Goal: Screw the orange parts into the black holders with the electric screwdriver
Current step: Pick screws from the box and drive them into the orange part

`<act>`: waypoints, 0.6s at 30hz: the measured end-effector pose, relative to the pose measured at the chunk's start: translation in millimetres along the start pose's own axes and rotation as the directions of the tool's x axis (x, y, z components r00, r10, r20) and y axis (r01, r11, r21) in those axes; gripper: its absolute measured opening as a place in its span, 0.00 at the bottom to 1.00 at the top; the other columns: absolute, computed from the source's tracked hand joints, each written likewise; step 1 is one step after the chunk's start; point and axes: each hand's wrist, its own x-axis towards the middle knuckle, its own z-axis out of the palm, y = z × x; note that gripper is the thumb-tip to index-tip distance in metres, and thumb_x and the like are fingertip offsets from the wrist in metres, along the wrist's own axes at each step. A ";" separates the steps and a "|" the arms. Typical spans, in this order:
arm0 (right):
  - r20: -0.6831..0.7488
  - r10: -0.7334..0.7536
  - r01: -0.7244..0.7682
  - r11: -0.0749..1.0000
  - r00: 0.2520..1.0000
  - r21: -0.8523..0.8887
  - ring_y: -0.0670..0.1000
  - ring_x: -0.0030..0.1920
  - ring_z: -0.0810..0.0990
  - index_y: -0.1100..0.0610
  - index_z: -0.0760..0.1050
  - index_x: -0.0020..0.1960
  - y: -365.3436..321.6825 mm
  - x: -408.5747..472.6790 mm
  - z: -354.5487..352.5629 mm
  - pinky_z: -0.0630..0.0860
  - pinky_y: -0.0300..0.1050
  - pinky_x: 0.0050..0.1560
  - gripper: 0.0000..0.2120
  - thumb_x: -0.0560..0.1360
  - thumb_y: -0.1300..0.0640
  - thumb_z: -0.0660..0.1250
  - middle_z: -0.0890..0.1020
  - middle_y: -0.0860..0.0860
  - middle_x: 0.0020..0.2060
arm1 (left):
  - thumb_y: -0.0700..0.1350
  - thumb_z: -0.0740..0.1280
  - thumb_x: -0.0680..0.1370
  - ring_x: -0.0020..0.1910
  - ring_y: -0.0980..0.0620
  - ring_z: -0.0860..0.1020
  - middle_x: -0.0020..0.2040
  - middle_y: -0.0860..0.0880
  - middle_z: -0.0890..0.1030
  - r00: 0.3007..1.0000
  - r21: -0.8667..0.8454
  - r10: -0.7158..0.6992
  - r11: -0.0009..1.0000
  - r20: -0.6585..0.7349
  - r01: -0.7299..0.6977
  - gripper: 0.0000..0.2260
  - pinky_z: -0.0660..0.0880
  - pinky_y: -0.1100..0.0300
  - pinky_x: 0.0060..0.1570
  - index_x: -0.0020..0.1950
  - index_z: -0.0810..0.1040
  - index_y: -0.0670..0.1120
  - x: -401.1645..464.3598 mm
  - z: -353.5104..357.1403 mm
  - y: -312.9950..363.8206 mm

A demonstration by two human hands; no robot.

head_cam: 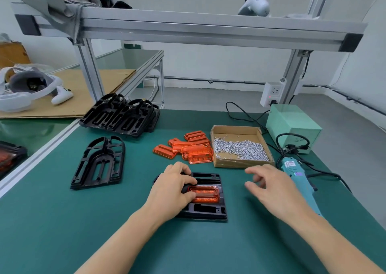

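Note:
A black holder (205, 210) lies on the green mat in front of me with an orange part (205, 194) seated in its middle slot. My left hand (173, 188) rests on the holder's left side, fingers pressing on the holder and the orange part's left end. My right hand (269, 185) hovers to the right of the holder, fingers spread and slightly curled, holding nothing. The teal electric screwdriver (296, 173) lies on the mat just behind and right of that hand. Loose orange parts (188, 147) are piled behind the holder.
A cardboard tray of silver screws (240, 148) sits behind my right hand. One spare black holder (100, 163) lies at left, with a stack of holders (123, 115) behind it. The pale green power box (292, 125) and its cables stand at back right. An aluminium frame crosses overhead.

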 end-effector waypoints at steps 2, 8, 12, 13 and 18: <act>-0.041 0.109 -0.115 0.975 0.993 -0.191 0.47 0.47 0.75 0.47 0.73 0.66 13.8 -3.3 -16.1 0.69 0.43 0.45 0.19 0.77 0.47 0.66 0.73 0.44 0.49 | 0.52 0.69 0.75 0.59 0.57 0.66 0.56 0.58 0.69 1.000 -0.009 -0.015 1.000 0.009 0.015 0.15 0.65 0.60 0.60 0.61 0.79 0.54 1.3 -3.6 2.0; -0.070 0.398 -0.373 0.765 0.915 -0.525 0.53 0.53 0.76 0.46 0.62 0.70 50.5 -13.4 -45.5 0.72 0.44 0.41 0.29 0.75 0.34 0.60 0.70 0.50 0.55 | 0.50 0.68 0.76 0.56 0.55 0.68 0.53 0.57 0.76 0.992 -0.087 0.003 0.996 -0.129 -0.014 0.08 0.65 0.57 0.59 0.53 0.81 0.54 31.3 -11.8 25.6; -0.017 0.486 -0.427 0.750 0.874 -0.505 0.54 0.50 0.78 0.46 0.57 0.72 58.4 -18.4 -46.8 0.71 0.44 0.39 0.35 0.72 0.30 0.59 0.73 0.50 0.53 | 0.46 0.66 0.77 0.55 0.50 0.73 0.52 0.51 0.80 0.996 -0.094 0.017 0.995 -0.082 -0.025 0.07 0.70 0.52 0.57 0.52 0.83 0.50 72.4 -6.8 49.7; 0.004 0.499 -0.435 0.760 0.867 -0.484 0.54 0.48 0.78 0.47 0.56 0.72 59.6 -20.2 -46.3 0.72 0.45 0.39 0.36 0.71 0.29 0.59 0.74 0.48 0.49 | 0.45 0.66 0.77 0.55 0.49 0.74 0.52 0.50 0.81 0.999 -0.084 0.010 0.996 -0.052 -0.014 0.08 0.71 0.52 0.57 0.53 0.83 0.50 82.8 -3.9 54.1; 0.024 0.516 -0.477 0.808 0.856 -0.346 0.54 0.43 0.76 0.49 0.59 0.70 58.1 -25.3 -41.9 0.71 0.46 0.37 0.34 0.70 0.36 0.65 0.74 0.47 0.41 | 0.42 0.64 0.78 0.53 0.50 0.78 0.53 0.49 0.83 0.994 -0.060 -0.040 0.997 0.103 0.046 0.09 0.74 0.53 0.58 0.53 0.83 0.48 121.4 16.6 73.2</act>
